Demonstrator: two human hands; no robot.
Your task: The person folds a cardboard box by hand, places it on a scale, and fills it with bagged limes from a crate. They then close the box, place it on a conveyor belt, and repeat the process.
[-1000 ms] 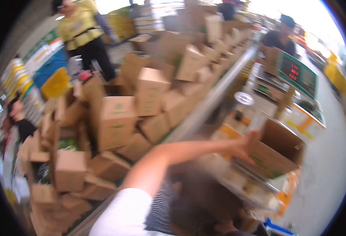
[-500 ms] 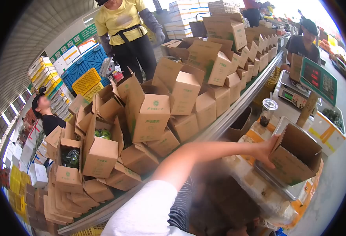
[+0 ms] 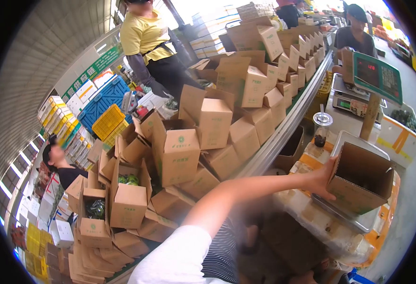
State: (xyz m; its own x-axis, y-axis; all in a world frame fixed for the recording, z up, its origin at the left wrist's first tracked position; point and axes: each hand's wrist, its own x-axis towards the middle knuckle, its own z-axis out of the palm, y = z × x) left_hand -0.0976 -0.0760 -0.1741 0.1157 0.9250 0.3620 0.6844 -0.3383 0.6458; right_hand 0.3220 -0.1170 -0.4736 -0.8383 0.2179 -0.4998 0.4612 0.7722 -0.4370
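Note:
My left hand (image 3: 320,178) is closed on the near left side of an open cardboard box (image 3: 359,199); its far fingers are partly hidden. The box stands tilted in view on the metal pan (image 3: 361,222) of a scale, its inside dark, so I cannot make out its contents. Above it, on a wooden post, a green scale display (image 3: 377,77) shows red digits. A lidded plastic cup (image 3: 322,127) with a straw and dark contents stands beside the pan. My right hand is out of view.
Many open cardboard boxes (image 3: 182,158) crowd the metal-edged conveyor (image 3: 269,158) at left, some with bagged green produce (image 3: 129,179). A person in a yellow top (image 3: 144,35) stands behind them. Another person (image 3: 354,40) is by a second scale (image 3: 352,106). A white foam box (image 3: 399,137) stands at right.
My view has shifted slightly. My left hand stays on the box. The red digits on the display have changed, and the person in yellow has turned and lowered an arm towards the boxes.

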